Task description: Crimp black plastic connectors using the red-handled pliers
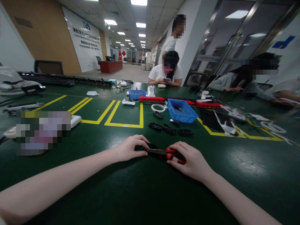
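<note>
Fingers of my left hand [132,148] are closed on a small black part [141,148] above the green table [131,193]. My right hand [190,160] is wrapped round the red and black handles of the pliers [173,155]. The pliers' dark jaws point left and reach the black part at my left fingertips; whether they grip it cannot be made out. Just beyond my hands several black parts lie in a loose row, among them one black part [169,129].
Farther back stand a blue bin [181,116] and a smaller blue tray [137,94]. A white ring [158,108] lies beside the bin. A blurred-out object [43,134] is at left. Across the table sits a person [165,73] with a phone; others are at right.
</note>
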The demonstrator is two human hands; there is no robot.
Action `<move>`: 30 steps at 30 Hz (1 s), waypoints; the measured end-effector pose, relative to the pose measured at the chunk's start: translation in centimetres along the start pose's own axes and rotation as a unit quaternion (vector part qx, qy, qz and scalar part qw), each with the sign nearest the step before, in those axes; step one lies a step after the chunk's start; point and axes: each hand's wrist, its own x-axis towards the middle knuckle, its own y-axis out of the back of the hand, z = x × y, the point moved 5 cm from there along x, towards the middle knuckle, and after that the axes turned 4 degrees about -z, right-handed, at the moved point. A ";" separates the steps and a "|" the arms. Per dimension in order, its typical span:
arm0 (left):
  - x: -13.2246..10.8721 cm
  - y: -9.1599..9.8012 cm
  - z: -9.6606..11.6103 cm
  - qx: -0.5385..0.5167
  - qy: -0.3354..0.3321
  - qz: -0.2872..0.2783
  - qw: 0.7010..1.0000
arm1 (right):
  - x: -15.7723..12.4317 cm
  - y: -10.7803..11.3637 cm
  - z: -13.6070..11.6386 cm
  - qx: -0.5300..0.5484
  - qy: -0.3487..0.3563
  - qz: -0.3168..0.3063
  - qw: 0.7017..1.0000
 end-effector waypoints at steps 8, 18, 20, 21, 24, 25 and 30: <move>0.0 0.0 -0.4 -0.012 -0.002 0.002 1.000 | 0.1 0.4 0.1 -0.035 0.012 0.023 0.999; 0.0 0.1 0.3 -0.014 -0.003 0.006 1.000 | 0.3 0.5 -0.2 -0.046 0.031 0.013 0.998; 0.0 0.1 0.2 -0.013 -0.002 0.006 1.000 | 0.3 0.5 -0.2 -0.046 0.030 0.013 0.998; 0.0 0.1 0.2 -0.013 -0.001 0.006 1.000 | 0.3 0.5 -0.1 -0.045 0.029 0.012 0.998; 0.0 0.1 0.1 -0.011 0.004 0.003 1.000 | 0.2 0.5 0.1 -0.040 0.025 0.008 0.999; 0.0 0.0 0.0 -0.011 0.005 0.002 1.000 | 0.2 0.4 0.2 -0.038 0.024 0.007 0.999; 0.0 0.0 -0.3 -0.009 0.006 -0.002 1.000 | 0.1 0.4 0.5 -0.035 0.024 0.013 0.999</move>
